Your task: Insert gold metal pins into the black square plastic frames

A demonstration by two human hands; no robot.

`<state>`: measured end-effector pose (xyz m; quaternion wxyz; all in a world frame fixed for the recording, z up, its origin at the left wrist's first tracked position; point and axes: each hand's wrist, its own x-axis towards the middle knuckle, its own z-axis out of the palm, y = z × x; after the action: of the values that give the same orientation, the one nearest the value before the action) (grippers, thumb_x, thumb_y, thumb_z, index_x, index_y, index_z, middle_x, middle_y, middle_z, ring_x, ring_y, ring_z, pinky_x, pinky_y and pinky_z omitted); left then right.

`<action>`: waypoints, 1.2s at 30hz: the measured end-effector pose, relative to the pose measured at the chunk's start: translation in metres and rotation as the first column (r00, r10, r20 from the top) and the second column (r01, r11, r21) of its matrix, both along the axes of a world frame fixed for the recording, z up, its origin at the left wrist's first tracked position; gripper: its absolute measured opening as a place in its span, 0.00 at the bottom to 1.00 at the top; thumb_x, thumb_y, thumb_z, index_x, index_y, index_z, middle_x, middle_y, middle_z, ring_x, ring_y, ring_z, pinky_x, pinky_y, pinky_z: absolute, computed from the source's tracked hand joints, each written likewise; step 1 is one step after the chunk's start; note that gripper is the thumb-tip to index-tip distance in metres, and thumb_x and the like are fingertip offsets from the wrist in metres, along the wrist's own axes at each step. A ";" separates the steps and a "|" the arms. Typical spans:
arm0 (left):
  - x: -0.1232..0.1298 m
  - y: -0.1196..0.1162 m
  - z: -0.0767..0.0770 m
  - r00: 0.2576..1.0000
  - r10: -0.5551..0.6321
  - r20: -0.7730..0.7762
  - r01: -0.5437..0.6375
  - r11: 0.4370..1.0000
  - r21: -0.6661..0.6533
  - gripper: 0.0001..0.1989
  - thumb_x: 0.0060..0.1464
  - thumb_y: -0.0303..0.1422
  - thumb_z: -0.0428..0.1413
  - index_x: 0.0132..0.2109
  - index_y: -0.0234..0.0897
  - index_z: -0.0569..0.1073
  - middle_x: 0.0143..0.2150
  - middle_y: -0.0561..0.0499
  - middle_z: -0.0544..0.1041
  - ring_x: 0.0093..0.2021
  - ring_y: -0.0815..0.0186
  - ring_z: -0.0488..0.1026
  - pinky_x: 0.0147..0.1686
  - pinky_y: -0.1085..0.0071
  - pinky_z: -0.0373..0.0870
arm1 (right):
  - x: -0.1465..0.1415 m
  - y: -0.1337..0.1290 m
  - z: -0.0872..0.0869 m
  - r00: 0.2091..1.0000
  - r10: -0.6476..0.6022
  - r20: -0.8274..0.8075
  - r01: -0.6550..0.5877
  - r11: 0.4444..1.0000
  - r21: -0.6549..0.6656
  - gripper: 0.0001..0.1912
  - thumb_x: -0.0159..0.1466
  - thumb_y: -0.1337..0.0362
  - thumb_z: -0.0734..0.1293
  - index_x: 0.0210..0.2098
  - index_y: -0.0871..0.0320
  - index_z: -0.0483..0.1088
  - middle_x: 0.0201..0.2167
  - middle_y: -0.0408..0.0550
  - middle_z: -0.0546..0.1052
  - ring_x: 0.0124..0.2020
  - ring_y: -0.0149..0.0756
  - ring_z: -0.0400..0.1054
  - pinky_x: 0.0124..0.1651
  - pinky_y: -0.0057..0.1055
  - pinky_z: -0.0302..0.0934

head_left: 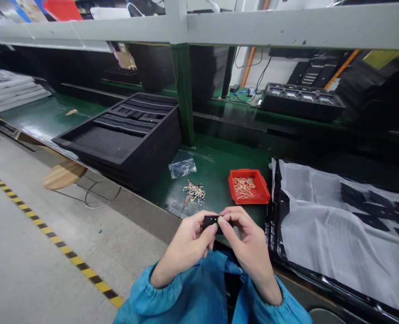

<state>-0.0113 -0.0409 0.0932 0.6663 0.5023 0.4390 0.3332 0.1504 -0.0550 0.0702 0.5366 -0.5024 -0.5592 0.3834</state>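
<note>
Between my two hands is a small black part (pixel 210 219) with tiny gold-coloured dots on its face. My left hand (pixel 192 238) grips its left end, thumb in front and fingers behind. My right hand (pixel 243 234) pinches the other end, the thumb pressed close to the gold dots. Much of the part is covered by my fingers. Just beyond my hands, a loose pile of small light-coloured pins with dark ends (pixel 195 191) lies on the green bench (pixel 216 157). A red tray (pixel 262 191) to the right of the pile holds several similar light pieces.
A clear plastic bag (pixel 182 168) lies behind the pile. Stacked black foam trays (pixel 142 157) stand at left, beside a green post (pixel 184 99). At right, a black tray (pixel 277 220) carries white sheeting (pixel 321 234) and flat black parts. A wooden stool (pixel 64 174) stands below the bench's left edge.
</note>
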 end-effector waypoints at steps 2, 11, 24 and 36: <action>-0.002 -0.002 0.001 1.000 -0.015 0.015 0.014 1.000 0.015 0.20 0.65 0.42 0.56 0.54 0.29 0.73 0.23 0.57 0.69 0.20 0.73 0.64 0.19 0.77 0.63 | 0.001 -0.001 0.001 1.000 0.018 -0.013 -0.018 1.000 -0.010 0.07 0.69 0.60 0.70 0.35 0.53 0.74 0.40 0.46 0.76 0.42 0.33 0.73 0.42 0.28 0.66; -0.004 -0.006 0.007 0.999 -0.033 0.006 0.033 0.999 0.023 0.24 0.66 0.45 0.57 0.57 0.29 0.72 0.23 0.57 0.69 0.20 0.73 0.64 0.20 0.77 0.64 | 0.003 -0.003 0.006 0.999 0.031 -0.013 -0.031 1.000 -0.001 0.07 0.69 0.60 0.70 0.34 0.53 0.75 0.40 0.46 0.76 0.41 0.33 0.73 0.41 0.27 0.67; 0.013 -0.015 0.000 0.941 0.317 -0.120 -0.270 0.916 0.297 0.21 0.71 0.47 0.50 0.41 0.34 0.76 0.19 0.57 0.66 0.19 0.73 0.62 0.20 0.78 0.59 | -0.008 -0.023 0.013 0.911 -0.304 0.279 0.278 0.952 0.129 0.12 0.67 0.57 0.71 0.48 0.53 0.72 0.45 0.52 0.80 0.36 0.36 0.79 0.33 0.28 0.75; 0.033 -0.029 0.006 0.877 0.471 -0.092 -0.407 0.833 0.376 0.19 0.68 0.44 0.54 0.34 0.34 0.76 0.17 0.56 0.67 0.16 0.73 0.64 0.18 0.77 0.61 | -0.026 -0.019 0.002 0.900 -0.387 -0.201 0.398 0.917 0.019 0.11 0.67 0.58 0.72 0.45 0.55 0.72 0.36 0.46 0.81 0.33 0.33 0.79 0.35 0.26 0.75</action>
<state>0.0215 -0.0704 0.0996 0.4304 0.5245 0.5362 0.5022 0.1243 -0.0739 0.0721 0.6694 -0.5488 -0.4030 0.2974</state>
